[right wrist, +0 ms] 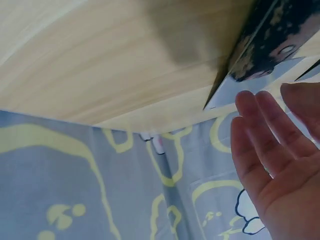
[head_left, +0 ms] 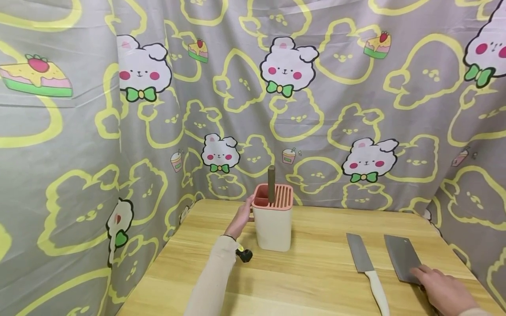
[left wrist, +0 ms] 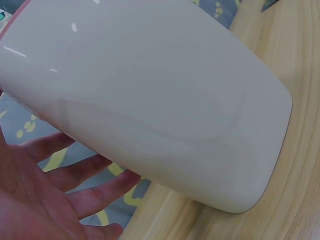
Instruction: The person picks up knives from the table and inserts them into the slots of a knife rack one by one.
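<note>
A cream knife holder (head_left: 273, 230) with a pink slotted top stands upright on the table. My left hand (head_left: 241, 217) is at its left side; in the left wrist view that hand's spread fingers (left wrist: 107, 192) touch the holder's smooth wall. A brown handle (head_left: 271, 184) sticks up from the holder's top. At the right lies a cleaver (head_left: 403, 259) with a broad grey blade. My right hand (head_left: 446, 287) is over the cleaver's handle end. In the right wrist view, its loosely extended fingers (right wrist: 272, 130) are beside the dark mottled handle (right wrist: 270, 40), not wrapped round it.
A kitchen knife (head_left: 359, 254) with a white handle lies left of the cleaver. The wooden table (head_left: 316, 281) is backed by a grey curtain (head_left: 245, 109) with bear and rabbit prints, which also hangs at both sides. A small black device (head_left: 245, 255) sits at my left wrist.
</note>
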Demonstrator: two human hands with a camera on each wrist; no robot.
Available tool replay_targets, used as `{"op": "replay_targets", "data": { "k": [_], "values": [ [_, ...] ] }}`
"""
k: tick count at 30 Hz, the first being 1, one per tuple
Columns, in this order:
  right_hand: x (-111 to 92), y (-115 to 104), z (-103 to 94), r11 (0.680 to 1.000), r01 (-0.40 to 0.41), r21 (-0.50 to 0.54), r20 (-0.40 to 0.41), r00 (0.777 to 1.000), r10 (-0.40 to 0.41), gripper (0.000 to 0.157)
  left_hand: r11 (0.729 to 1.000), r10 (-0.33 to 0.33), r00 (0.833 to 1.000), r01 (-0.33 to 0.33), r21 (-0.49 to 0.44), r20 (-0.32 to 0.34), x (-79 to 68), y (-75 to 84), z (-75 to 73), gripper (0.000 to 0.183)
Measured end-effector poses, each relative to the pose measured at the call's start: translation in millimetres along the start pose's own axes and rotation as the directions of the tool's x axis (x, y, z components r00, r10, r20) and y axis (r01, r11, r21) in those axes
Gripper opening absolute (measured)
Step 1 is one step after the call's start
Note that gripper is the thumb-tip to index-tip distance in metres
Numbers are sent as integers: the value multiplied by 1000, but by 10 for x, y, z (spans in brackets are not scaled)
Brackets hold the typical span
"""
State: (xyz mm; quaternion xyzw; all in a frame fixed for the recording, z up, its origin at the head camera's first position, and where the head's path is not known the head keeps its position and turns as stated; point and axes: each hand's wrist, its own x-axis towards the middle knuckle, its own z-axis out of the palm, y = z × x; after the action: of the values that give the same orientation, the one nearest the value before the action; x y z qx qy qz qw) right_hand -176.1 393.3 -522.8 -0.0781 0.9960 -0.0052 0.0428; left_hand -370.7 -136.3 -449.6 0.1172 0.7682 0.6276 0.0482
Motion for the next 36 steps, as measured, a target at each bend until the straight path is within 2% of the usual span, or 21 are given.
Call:
{"op": "replay_targets", "data": {
  "k": [2,11,20,24,26,29,32,36],
  "values": [
    [-2,52,-12,1000,-15,1,36,999,15,34,1000,-1,1000,1,3,-1,3,8,-6,69],
    [-76,166,71,999,25,-48,43,999,-23,33,1000,-6,1000,6,12,1,11,-18,-15,67],
    [-35,237,131,1000,13,-17,114,993,-11,35,1000,-16,1000,16,8,2,4,-25,-27,67],
    [-63,225,144,999,33,-38,79,996,-30,35,1000,-22,1000,22,-1,-8,20,-49,-37,64],
    [-82,204,141,998,47,-43,62,997,-44,40,1000,-25,1000,25,-7,-9,26,-59,-41,62],
    [-103,156,119,997,75,-12,49,996,-74,46,999,-31,999,31,-14,-10,27,-65,-48,60],
    [-113,108,96,993,116,26,35,993,-117,45,999,-30,999,30,-13,-13,21,-67,-55,61],
    [-116,50,72,987,158,26,17,987,-158,44,1000,-27,1000,27,-8,-10,27,-70,-64,67]
  ]
}}
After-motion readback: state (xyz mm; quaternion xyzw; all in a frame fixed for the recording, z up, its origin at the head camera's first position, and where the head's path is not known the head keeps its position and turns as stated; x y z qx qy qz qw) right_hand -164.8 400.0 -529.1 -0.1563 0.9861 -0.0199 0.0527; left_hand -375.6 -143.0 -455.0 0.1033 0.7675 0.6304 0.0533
